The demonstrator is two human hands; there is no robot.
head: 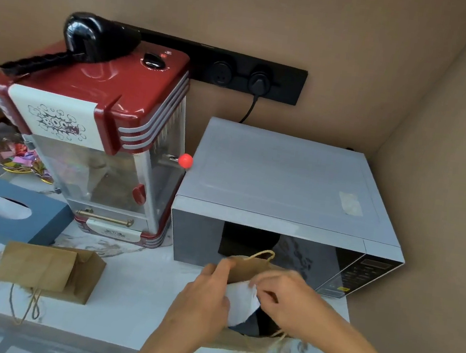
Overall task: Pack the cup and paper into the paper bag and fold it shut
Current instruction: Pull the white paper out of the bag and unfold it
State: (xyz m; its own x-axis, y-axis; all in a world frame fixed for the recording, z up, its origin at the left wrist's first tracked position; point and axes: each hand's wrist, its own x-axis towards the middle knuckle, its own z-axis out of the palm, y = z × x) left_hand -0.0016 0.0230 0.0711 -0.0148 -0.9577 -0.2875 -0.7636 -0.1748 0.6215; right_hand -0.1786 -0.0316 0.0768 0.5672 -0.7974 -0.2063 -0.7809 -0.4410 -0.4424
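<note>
A brown paper bag [246, 267] with twine handles stands open on the marble counter in front of the microwave. My left hand [203, 300] grips the bag's left rim and holds its mouth apart. My right hand [289, 299] pinches a white sheet of paper [240, 301] that sits partly inside the bag's mouth. Below the paper a dark rounded object [254, 322] shows inside the bag; I cannot tell if it is the cup.
A second brown paper bag [44, 270] lies folded flat at the left of the counter. Behind it stand a blue tissue box [11, 209] and a red popcorn machine [98, 129]. A silver microwave [284, 183] fills the back right corner by the wall.
</note>
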